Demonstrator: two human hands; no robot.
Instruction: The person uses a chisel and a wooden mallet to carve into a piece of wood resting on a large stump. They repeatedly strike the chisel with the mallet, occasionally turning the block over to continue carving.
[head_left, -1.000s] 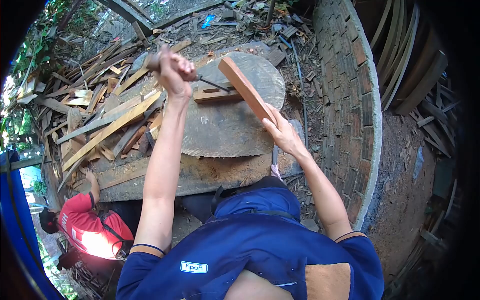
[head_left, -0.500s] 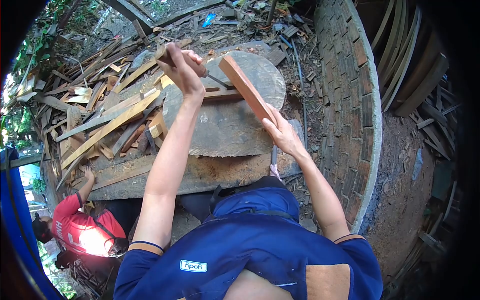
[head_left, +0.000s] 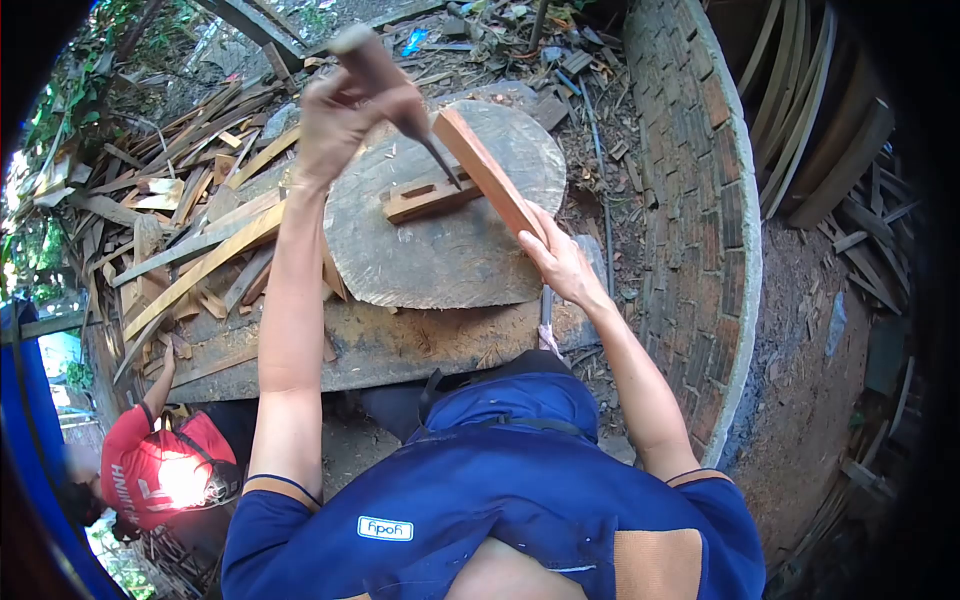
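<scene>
My left hand [head_left: 338, 128] is closed around the wooden handle of a chisel [head_left: 436, 151], slightly blurred. The dark blade slants down to the right, with its tip at a short wooden block [head_left: 412, 206]. A narrow slot shows in that block, which lies on a round wooden stump [head_left: 430, 265]; the bar hides its right end. My right hand [head_left: 562, 262] grips the near end of a reddish rectangular wooden bar [head_left: 488, 172]. The bar's far end points up and left, beside the chisel blade.
Scrap wood strips [head_left: 215, 245] pile up left of the stump. A thick plank [head_left: 420, 345] runs in front of it. A curved brick wall [head_left: 690, 230] stands at right, with boards [head_left: 800, 100] beyond. Another person in a red shirt [head_left: 150, 465] bends at lower left.
My left hand has shifted left and swung the chisel handle up, so the blade stands steeper. More of the slotted block now shows. My right hand and the bar have barely moved.
</scene>
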